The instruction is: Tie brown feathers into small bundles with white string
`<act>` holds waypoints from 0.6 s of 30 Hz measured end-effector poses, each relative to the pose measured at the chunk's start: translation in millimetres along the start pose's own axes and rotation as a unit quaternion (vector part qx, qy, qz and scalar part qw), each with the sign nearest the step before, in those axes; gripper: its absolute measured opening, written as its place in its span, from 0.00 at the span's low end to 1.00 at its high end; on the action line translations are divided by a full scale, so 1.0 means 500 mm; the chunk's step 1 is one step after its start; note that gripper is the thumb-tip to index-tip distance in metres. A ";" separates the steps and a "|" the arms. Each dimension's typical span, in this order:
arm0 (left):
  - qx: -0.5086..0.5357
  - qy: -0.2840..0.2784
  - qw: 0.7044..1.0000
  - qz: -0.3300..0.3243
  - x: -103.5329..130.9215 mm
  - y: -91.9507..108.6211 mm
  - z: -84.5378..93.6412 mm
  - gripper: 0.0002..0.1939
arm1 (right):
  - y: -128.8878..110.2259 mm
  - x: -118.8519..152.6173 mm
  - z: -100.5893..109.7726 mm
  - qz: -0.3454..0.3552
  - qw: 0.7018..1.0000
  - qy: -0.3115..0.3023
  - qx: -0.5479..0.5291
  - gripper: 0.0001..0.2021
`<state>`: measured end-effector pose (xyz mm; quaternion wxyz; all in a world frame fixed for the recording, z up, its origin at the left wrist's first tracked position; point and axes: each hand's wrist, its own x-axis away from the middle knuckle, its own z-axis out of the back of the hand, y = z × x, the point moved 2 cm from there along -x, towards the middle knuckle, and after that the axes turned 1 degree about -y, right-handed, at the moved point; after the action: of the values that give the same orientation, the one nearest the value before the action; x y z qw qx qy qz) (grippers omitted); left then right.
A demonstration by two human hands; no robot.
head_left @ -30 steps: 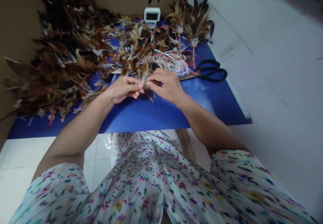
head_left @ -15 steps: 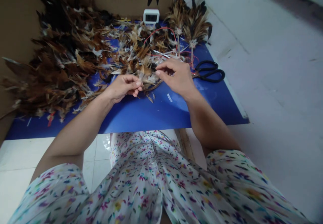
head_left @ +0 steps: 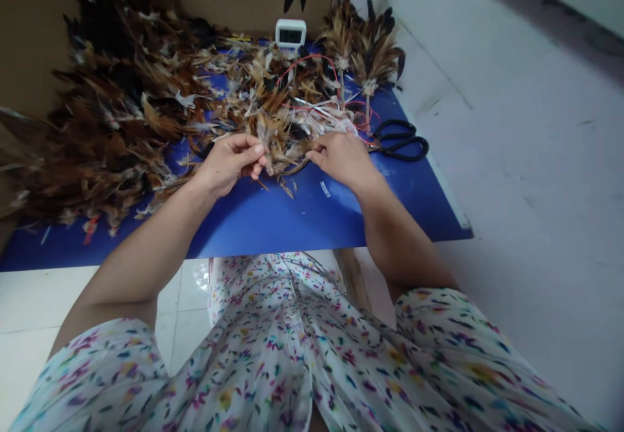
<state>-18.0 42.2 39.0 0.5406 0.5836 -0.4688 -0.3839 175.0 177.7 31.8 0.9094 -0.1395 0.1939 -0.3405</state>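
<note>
At the near edge of a loose feather pile, my left hand is closed in a pinch, thumb against forefinger. Between its fingertips shows the pale, fluffy end of a feather. My right hand lies a little to the right, palm down, its thumb and fingers drawn together at the right side of the pile. A thin brown feather curves up to those fingertips; whether they grip it is hard to make out. Small loose feather bits lie on the blue tabletop between the hands.
Black-handled scissors lie right of my right hand. Behind it are white strips, red string and feather bundles on sticks. A large brown feather heap covers the left. A small digital timer stands before a cardboard box.
My left hand has shifted slightly left and up. My right hand has lowered toward the pile, its fingers more curled. The whole view has moved a little.
</note>
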 end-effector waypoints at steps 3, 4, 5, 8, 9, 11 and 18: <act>-0.004 -0.005 1.000 0.002 0.001 0.000 0.000 0.15 | -0.005 -0.002 -0.021 -0.014 0.999 -0.004 0.038 0.03; -0.003 -0.007 1.000 0.001 0.001 0.001 -0.001 0.15 | -0.005 -0.003 -0.025 -0.017 0.999 -0.010 0.044 0.04; -0.003 -0.008 1.000 0.001 0.002 0.002 -0.002 0.15 | -0.005 -0.003 -0.027 -0.018 0.999 -0.016 0.044 0.05; -0.007 -0.004 1.000 0.003 0.003 0.004 -0.003 0.15 | -0.001 -0.003 -0.017 0.002 1.000 -0.016 0.009 0.07; -0.009 -0.002 1.000 0.004 0.003 0.004 -0.003 0.16 | 0.000 -0.003 -0.010 0.014 1.000 -0.004 -0.008 0.06; -0.011 0.000 1.000 0.005 0.003 0.003 -0.002 0.16 | 0.003 -0.002 0.010 0.029 0.999 0.029 -0.035 0.06; 0.005 -0.020 1.000 -0.010 0.001 -0.002 0.001 0.17 | 0.003 0.000 0.045 0.067 0.994 -0.043 -0.072 0.10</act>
<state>-18.1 41.8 38.2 0.5241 0.5833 -0.4753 -0.3989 186.1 181.5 51.2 0.9251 -0.2060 0.1882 -0.2576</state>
